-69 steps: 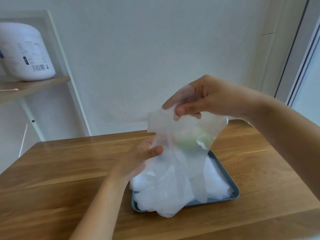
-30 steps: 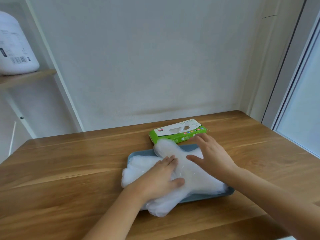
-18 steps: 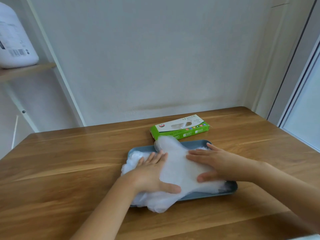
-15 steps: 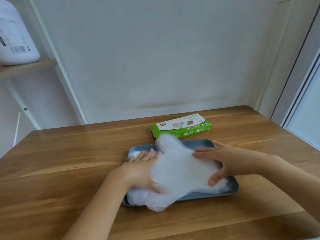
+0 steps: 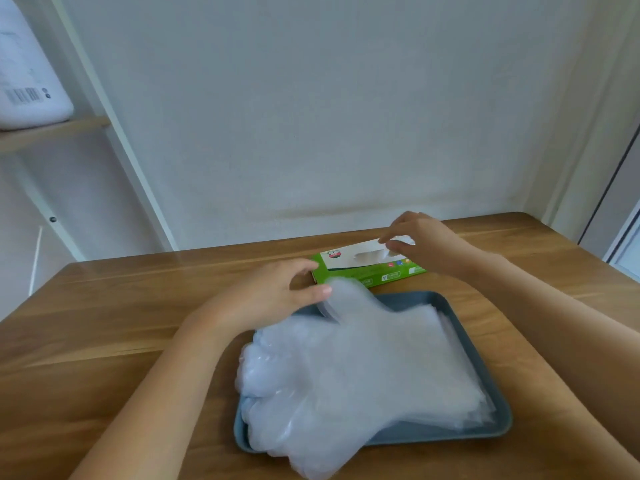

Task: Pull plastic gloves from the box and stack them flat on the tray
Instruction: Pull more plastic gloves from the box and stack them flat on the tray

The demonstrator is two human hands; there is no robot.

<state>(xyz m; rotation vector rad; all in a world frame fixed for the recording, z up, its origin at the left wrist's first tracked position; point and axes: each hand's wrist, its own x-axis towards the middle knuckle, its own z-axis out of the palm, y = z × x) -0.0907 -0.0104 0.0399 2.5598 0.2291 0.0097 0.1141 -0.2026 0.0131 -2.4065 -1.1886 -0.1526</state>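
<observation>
Both hands have left the flattened stack on the tray. The grip of the right hand pinches another glove at the box; that of the left hand is loosely spread.

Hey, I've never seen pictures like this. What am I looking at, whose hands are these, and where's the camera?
There is no machine here: these are a person's two bare hands, filmed by one wide camera worn on the head and looking down. On the wooden table sits a grey tray holding a flat stack of clear plastic gloves. Behind it lies a green glove box. The right hand pinches what looks like the next glove at the box's opening, though that part is blurred. The left hand is by the box's end, fingers loosely curved, holding nothing.
</observation>
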